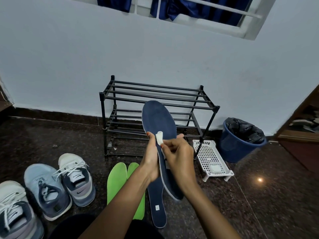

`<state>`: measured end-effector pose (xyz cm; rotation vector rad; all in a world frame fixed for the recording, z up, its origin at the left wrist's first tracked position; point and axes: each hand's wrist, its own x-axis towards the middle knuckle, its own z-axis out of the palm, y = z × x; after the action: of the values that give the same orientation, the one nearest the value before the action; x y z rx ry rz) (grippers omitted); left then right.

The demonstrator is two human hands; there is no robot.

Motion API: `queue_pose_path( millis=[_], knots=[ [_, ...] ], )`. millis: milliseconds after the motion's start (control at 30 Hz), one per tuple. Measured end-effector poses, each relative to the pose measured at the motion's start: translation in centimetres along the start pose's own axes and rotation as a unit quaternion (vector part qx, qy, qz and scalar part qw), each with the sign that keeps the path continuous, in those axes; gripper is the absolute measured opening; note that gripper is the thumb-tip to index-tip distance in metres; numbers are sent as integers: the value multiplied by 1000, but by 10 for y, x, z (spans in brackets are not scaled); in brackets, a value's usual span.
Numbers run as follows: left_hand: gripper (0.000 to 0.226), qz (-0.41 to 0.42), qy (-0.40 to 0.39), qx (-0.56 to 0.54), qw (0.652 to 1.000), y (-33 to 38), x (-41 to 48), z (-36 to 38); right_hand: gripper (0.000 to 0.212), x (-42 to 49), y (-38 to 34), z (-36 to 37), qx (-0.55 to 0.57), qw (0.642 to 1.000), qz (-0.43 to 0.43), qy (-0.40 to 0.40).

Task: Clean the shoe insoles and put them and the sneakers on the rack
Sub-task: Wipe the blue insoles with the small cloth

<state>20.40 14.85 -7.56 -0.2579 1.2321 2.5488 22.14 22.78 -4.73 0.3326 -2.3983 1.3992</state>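
Wipe [159, 138] is pinched in the right grip [179, 159] and pressed on the navy insole [159, 119]. That insole is held toe-up by the left grip [151, 161], curled round its edge, before the black rack [155, 94]. Second navy insole [158, 207] and green insoles [117, 180] are laid on the floor [259, 204]; sneakers [76, 178] are seen left.

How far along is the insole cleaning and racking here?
Done: four insoles are out of the sneakers. In hand: the left hand holds a navy insole while the right hand pinches a white wipe against it. Remaining: the green insoles and the second navy insole lie on the floor, cleaned or not I cannot tell; the rack holds none of them yet.
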Motion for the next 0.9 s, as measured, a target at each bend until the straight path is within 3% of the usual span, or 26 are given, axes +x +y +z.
queue_pose_path(
  millis=[400, 533, 900],
  knots=[
    [95, 0, -36, -69, 997, 6, -1, 0, 9, -23, 2, 4, 8, 1000, -16, -12],
    [98, 4, -55, -36, 998, 5, -4, 2, 10, -13, 1, 1, -16, 1000, -18, -9],
    [95, 12, -36, -62, 997, 7, -2, 0, 8, -26, 2, 3, 2, 1000, 7, -23]
  ],
)
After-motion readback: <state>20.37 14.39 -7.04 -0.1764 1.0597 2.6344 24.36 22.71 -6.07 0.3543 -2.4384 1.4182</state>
